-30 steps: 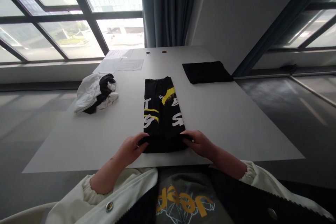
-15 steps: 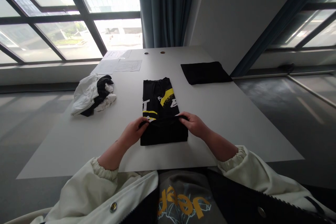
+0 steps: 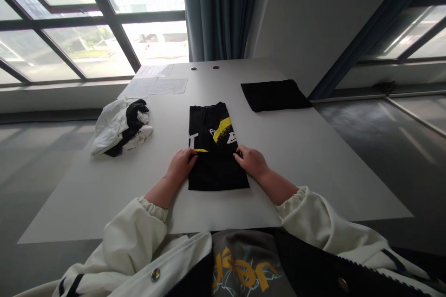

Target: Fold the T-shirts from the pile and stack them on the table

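Observation:
A black shirt (image 3: 219, 171) with yellow and white print lies folded into a narrow strip in front of me. Its near end is turned up, making a plain black band below the printed part. At the band's left upper corner, my left hand (image 3: 181, 163) pinches the cloth between thumb and fingers. My right hand (image 3: 251, 160) grips the opposite corner in the same way. The fold's upper edge runs between both hands and lies low over the print.
On the white table (image 3: 306, 162), a crumpled pile of white and black clothes (image 3: 120, 127) lies to the left. A flat folded black cloth (image 3: 275, 95) rests at the back right. Paper sheets (image 3: 170, 86) lie at the back left, near two round holes in the tabletop.
Both hands have moved slightly away from me with the fold's edge, laying it farther over the print. The band now looks flatter, and the lower yellow stripe is covered.

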A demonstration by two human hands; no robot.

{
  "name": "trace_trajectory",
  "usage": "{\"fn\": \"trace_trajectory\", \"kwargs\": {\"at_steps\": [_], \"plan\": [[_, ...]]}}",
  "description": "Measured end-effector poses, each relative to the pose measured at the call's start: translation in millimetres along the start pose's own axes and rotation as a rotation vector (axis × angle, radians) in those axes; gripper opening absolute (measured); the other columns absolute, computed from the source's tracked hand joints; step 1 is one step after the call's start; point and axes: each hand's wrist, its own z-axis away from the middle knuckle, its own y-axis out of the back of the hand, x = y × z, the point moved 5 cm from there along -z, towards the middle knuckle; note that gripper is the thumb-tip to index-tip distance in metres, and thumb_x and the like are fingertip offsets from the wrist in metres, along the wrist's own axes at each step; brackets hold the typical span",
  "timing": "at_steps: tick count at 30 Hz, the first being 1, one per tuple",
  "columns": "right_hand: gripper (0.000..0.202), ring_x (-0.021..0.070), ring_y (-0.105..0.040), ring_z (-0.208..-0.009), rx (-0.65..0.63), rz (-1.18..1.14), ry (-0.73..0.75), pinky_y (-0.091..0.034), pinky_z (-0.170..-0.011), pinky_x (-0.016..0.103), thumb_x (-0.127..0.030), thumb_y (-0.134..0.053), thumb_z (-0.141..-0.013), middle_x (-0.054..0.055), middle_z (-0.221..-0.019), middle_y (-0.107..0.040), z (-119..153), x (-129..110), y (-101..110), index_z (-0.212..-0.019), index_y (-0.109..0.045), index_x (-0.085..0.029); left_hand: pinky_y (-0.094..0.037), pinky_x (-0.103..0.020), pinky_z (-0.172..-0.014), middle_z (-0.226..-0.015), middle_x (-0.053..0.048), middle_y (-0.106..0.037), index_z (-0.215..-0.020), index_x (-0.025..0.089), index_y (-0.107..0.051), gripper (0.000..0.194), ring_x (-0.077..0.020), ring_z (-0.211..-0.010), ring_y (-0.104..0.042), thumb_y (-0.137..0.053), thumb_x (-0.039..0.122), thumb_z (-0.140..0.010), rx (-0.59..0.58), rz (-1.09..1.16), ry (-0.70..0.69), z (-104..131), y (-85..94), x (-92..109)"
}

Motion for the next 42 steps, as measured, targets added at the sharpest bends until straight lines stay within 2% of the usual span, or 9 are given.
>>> {"fn": "trace_trajectory", "kwargs": {"at_steps": [7, 13, 16, 19, 24, 27, 31, 34, 42], "plan": [[0.029, 0.0320, -0.060, -0.113, 0.193, 0.005, 0.311, -0.049, -0.103, 0.045, -0.024, -0.054, -0.099, 0.017, -0.119, -0.068, 19, -42, 19, -0.122, -0.072, -0.017, -0.047, -0.044, -0.104, -0.117, -0.009, -0.072, -0.108, 0.024, -0.069, 0.014, -0.0275, -0.113, -0.064, -0.059, 0.027, -0.099, 0.119, -0.084, -0.062, 4, 19.3, 27], [0.058, 0.0363, -0.037, -0.153, -0.114, -0.032, 0.441, -0.027, -0.127, 0.060, -0.041, -0.053, -0.104, 0.018, -0.164, -0.045, 35, -68, -15, -0.158, -0.052, -0.019, -0.043, -0.044, -0.109, -0.141, -0.009, -0.067, -0.129, 0.025, -0.066, 0.030, -0.0277, -0.130, -0.060, -0.049, 0.035, -0.106, 0.005, -0.073, -0.188, 33, 13.9, 74], [0.063, 0.0360, -0.031, -0.158, -0.189, 0.005, 0.413, -0.023, -0.129, 0.059, -0.044, -0.053, -0.105, 0.015, -0.171, -0.036, 32, -61, -25, -0.162, -0.046, -0.020, -0.045, -0.047, -0.109, -0.142, -0.014, -0.064, -0.137, 0.023, -0.061, 0.039, -0.0315, -0.130, -0.059, -0.053, 0.040, -0.104, 0.117, -0.111, -0.019, 54, 18.3, 60], [0.063, 0.0349, -0.030, -0.159, -0.193, 0.014, 0.405, -0.022, -0.131, 0.058, -0.043, -0.054, -0.105, 0.014, -0.172, -0.034, 29, -57, -25, -0.163, -0.045, -0.020, -0.049, -0.047, -0.101, -0.117, -0.012, -0.072, -0.140, 0.022, -0.057, 0.042, -0.0301, -0.109, -0.066, -0.052, 0.042, -0.103, 0.127, -0.078, 0.137, 81, 20.6, 35], [0.063, 0.0338, -0.030, -0.160, -0.189, 0.033, 0.405, -0.020, -0.131, 0.056, -0.044, -0.053, -0.105, 0.012, -0.172, -0.034, 30, -58, -24, -0.163, -0.045, -0.021, -0.051, -0.045, -0.101, -0.114, -0.008, -0.072, -0.145, 0.023, -0.052, 0.049, -0.0258, -0.105, -0.066, -0.058, 0.038, -0.099, 0.097, 0.116, 0.059, 112, 17.2, 31], [0.063, 0.0336, -0.030, -0.160, -0.188, 0.050, 0.406, -0.021, -0.131, 0.056, -0.045, -0.052, -0.105, 0.012, -0.172, -0.034, 29, -58, -25, -0.163, -0.046, -0.022, -0.054, -0.040, -0.094, -0.111, -0.007, -0.071, -0.145, 0.024, -0.053, 0.048, -0.0233, -0.098, -0.067, -0.057, 0.036, -0.099, 0.118, 0.190, 0.067, 112, 16.7, 40], [0.062, 0.0333, -0.031, -0.159, -0.179, 0.059, 0.424, -0.023, -0.131, 0.055, -0.046, -0.052, -0.105, 0.011, -0.172, -0.035, 28, -57, -24, -0.162, -0.047, -0.023, -0.053, -0.037, -0.082, -0.088, -0.002, -0.069, -0.145, 0.023, -0.056, 0.051, -0.0220, -0.082, -0.065, -0.062, 0.038, -0.097, -0.001, 0.189, 0.099, 104, 15.7, 49], [0.062, 0.0332, -0.032, -0.159, -0.176, 0.057, 0.422, -0.023, -0.130, 0.055, -0.046, -0.052, -0.105, 0.011, -0.172, -0.036, 28, -57, -24, -0.162, -0.048, -0.024, -0.051, -0.035, -0.080, -0.092, -0.003, -0.071, -0.143, 0.023, -0.058, 0.053, -0.0207, -0.081, -0.064, -0.065, 0.036, -0.093, -0.068, 0.239, 0.097, 102, 19.3, 52], [0.062, 0.0346, -0.032, -0.159, -0.190, 0.052, 0.415, -0.022, -0.131, 0.056, -0.044, -0.055, -0.104, 0.012, -0.172, -0.036, 29, -58, -22, -0.162, -0.048, -0.023, -0.046, -0.031, -0.074, -0.081, -0.001, -0.072, -0.102, 0.026, -0.073, 0.018, -0.0210, -0.079, -0.067, -0.056, 0.028, -0.095, -0.218, 0.042, 0.126, 101, 21.4, 45]]}}
